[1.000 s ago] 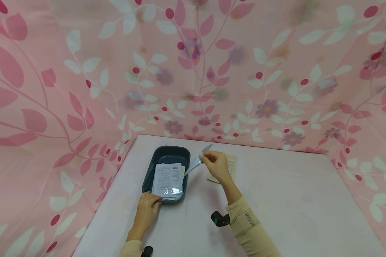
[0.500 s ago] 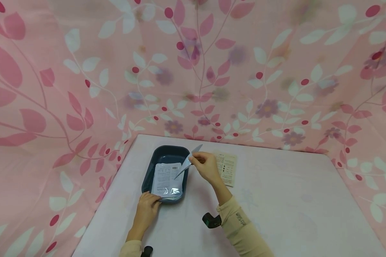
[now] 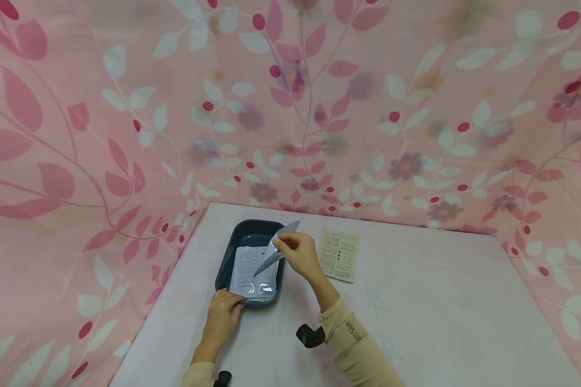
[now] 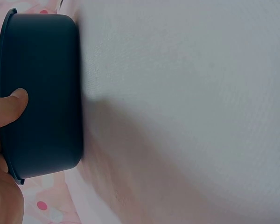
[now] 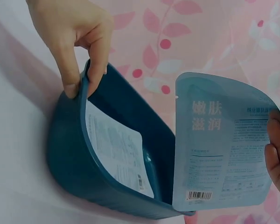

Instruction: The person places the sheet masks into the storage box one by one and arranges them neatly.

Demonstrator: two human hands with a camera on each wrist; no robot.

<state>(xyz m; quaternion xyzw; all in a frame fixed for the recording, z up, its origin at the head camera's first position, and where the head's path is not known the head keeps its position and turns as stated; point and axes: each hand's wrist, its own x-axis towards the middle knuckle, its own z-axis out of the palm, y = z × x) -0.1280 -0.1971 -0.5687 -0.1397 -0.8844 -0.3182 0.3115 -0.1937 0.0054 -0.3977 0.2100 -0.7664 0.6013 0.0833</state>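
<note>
My right hand (image 3: 300,255) pinches one edge of a light blue face mask sachet (image 5: 219,149), printed with text and a barcode. The sachet is held tilted above the right side of a dark blue plastic bin (image 5: 65,144). Inside the bin, a pale printed sachet (image 3: 252,277) lies face up, with edges of others showing beneath it. At the bin's near end, my left hand (image 3: 222,314) grips the rim; in the left wrist view its thumb (image 4: 19,95) presses the outer wall.
A cream printed sachet (image 3: 339,255) lies on the white-covered table (image 3: 426,301), right of the bin. Pink floral cloth (image 3: 290,134) hangs behind and at both sides. A black wrist camera (image 3: 311,336) sticks out from the right sleeve.
My right hand has moved left, carrying the light blue sachet from beside the bin to above it, which uncovers the cream sachet. My left hand stays on the rim.
</note>
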